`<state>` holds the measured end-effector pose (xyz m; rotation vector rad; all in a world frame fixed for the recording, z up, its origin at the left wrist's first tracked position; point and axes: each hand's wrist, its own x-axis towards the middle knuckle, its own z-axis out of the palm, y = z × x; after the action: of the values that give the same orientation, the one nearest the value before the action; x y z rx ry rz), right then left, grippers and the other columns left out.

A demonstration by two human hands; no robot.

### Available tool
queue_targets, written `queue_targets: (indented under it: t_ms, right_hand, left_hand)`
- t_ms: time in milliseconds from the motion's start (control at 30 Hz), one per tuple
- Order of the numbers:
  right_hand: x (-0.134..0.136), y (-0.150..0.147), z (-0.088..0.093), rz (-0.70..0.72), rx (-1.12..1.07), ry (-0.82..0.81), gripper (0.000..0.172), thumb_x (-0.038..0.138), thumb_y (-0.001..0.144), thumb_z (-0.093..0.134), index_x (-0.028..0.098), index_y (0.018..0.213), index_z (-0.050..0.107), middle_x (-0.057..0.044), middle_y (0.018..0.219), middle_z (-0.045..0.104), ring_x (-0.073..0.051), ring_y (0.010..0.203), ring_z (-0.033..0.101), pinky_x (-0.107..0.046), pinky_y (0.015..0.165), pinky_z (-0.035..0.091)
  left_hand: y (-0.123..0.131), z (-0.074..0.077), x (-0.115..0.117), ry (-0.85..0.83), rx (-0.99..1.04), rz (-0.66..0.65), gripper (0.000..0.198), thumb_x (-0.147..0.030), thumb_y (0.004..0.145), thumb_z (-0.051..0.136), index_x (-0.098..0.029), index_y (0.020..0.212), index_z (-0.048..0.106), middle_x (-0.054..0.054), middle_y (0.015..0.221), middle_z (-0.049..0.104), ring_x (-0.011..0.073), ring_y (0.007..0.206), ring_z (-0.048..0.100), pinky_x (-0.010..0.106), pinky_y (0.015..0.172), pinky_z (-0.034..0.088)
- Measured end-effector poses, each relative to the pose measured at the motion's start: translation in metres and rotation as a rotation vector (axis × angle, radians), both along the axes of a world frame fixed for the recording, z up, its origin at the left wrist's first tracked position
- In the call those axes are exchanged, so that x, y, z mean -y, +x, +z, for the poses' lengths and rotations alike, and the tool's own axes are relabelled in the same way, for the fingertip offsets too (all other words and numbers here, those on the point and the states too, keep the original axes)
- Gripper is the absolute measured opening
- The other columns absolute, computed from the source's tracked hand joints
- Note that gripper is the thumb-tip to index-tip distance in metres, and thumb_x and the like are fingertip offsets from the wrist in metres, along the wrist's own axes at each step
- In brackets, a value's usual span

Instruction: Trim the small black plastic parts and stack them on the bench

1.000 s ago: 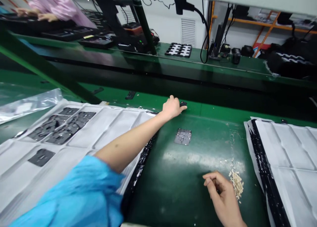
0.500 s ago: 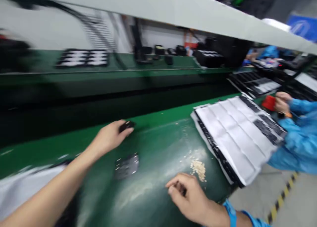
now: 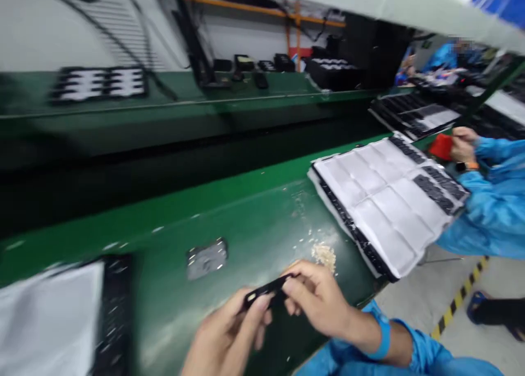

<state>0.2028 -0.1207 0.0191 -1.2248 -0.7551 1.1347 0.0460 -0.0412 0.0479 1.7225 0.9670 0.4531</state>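
Observation:
My left hand (image 3: 223,335) is closed round the left end of a small, flat black plastic part (image 3: 264,290), held tilted above the bench. Fingers of my right hand (image 3: 322,299) pinch around the right end of the same part; whether they also hold a tiny piece is hidden. Beyond my hands, a thin dark plate with shiny edge spots (image 3: 207,259) lies flat on the green bench (image 3: 246,217). A heap of small beige bits (image 3: 325,256) is just past my right hand.
Stacked white trays (image 3: 381,195) holding black parts stand at right. Another white tray with a black edge (image 3: 53,316) lies at left. A co-worker in blue sleeves (image 3: 498,201) holds something red (image 3: 442,146). Black items (image 3: 246,64) line the back shelf.
My left hand has come from the bench's far side down to my right hand, bringing the black part. Both hands now meet on it. The view has shifted slightly.

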Motion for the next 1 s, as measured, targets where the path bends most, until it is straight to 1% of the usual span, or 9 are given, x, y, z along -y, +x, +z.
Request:
queue_targets:
  t_ms: [33,100,200,300,467,533,667,867,1000]
  right_hand:
    - [0.004,0.002,0.003,-0.002,0.022,0.0,0.039,0.057,0.098,0.064,0.018,0.1,0.07,0.004,0.064,0.059,-0.011,0.053,0.054,-0.021,0.053,0.047]
    - [0.01,0.01,0.009,0.005,0.08,0.002,0.035,0.051,0.1,0.064,0.018,0.107,0.073,0.003,0.068,0.061,-0.012,0.059,0.058,-0.023,0.058,0.049]
    - [0.014,0.02,0.013,0.036,0.113,0.004,0.029,0.045,0.103,0.063,0.019,0.105,0.075,0.001,0.073,0.063,-0.013,0.062,0.059,-0.023,0.058,0.048]
    - [0.016,0.021,0.013,0.019,0.133,0.003,0.03,0.046,0.103,0.063,0.019,0.101,0.076,-0.001,0.077,0.064,-0.013,0.061,0.057,-0.025,0.057,0.047]
    - [0.01,0.016,0.009,-0.042,0.149,0.015,0.035,0.048,0.101,0.062,0.019,0.09,0.077,-0.002,0.081,0.066,-0.012,0.056,0.051,-0.026,0.055,0.045]
    - [0.008,0.016,0.008,-0.075,0.172,0.032,0.034,0.046,0.101,0.062,0.02,0.086,0.077,-0.002,0.079,0.066,-0.013,0.057,0.051,-0.026,0.057,0.046]
    - [0.005,0.015,0.006,-0.124,0.187,0.08,0.029,0.038,0.101,0.061,0.021,0.082,0.076,-0.001,0.074,0.063,-0.014,0.061,0.054,-0.027,0.065,0.049]
    - [0.006,0.016,0.004,-0.116,0.187,0.075,0.025,0.031,0.1,0.06,0.02,0.084,0.076,-0.001,0.079,0.065,-0.014,0.061,0.054,-0.027,0.065,0.049]
    - [0.007,0.018,0.002,-0.104,0.19,0.06,0.024,0.029,0.099,0.059,0.02,0.084,0.076,0.0,0.076,0.06,-0.014,0.062,0.054,-0.027,0.067,0.05]
  left_hand:
    - [0.003,0.004,0.007,-0.014,0.036,0.003,0.042,-0.059,0.098,0.057,-0.024,0.075,0.066,-0.001,0.058,0.063,0.0163,0.05,0.057,0.024,0.052,0.045]
    - [0.01,0.006,0.017,-0.034,0.085,0.022,0.039,-0.053,0.103,0.054,-0.024,0.079,0.063,-0.001,0.06,0.064,0.0154,0.05,0.059,0.024,0.054,0.046]
    - [0.015,-0.002,0.026,-0.04,0.122,0.036,0.031,-0.045,0.107,0.049,-0.024,0.089,0.064,-0.002,0.062,0.064,0.0141,0.05,0.058,0.024,0.054,0.044]
    - [0.013,-0.009,0.03,-0.014,0.13,0.017,0.027,-0.041,0.106,0.051,-0.024,0.089,0.064,-0.002,0.063,0.064,0.0146,0.051,0.058,0.025,0.055,0.044]
    - [0.017,-0.013,0.035,0.034,0.114,0.059,0.019,-0.035,0.103,0.053,-0.026,0.091,0.065,-0.001,0.068,0.065,0.0159,0.053,0.058,0.027,0.058,0.045]
    - [0.02,-0.014,0.037,0.054,0.116,0.074,0.017,-0.032,0.103,0.053,-0.026,0.093,0.065,-0.001,0.069,0.065,0.0155,0.053,0.058,0.027,0.058,0.045]
    - [0.024,-0.02,0.04,0.07,0.122,0.092,0.016,-0.03,0.103,0.052,-0.026,0.094,0.064,-0.002,0.068,0.063,0.0147,0.052,0.055,0.026,0.059,0.044]
    - [0.025,-0.027,0.04,0.071,0.13,0.086,0.02,-0.031,0.105,0.05,-0.026,0.089,0.061,-0.003,0.068,0.062,0.0143,0.052,0.052,0.026,0.057,0.04]
    - [0.028,-0.029,0.038,0.062,0.128,0.066,0.024,-0.032,0.108,0.046,-0.025,0.088,0.058,-0.003,0.066,0.059,0.0139,0.052,0.051,0.026,0.056,0.039]
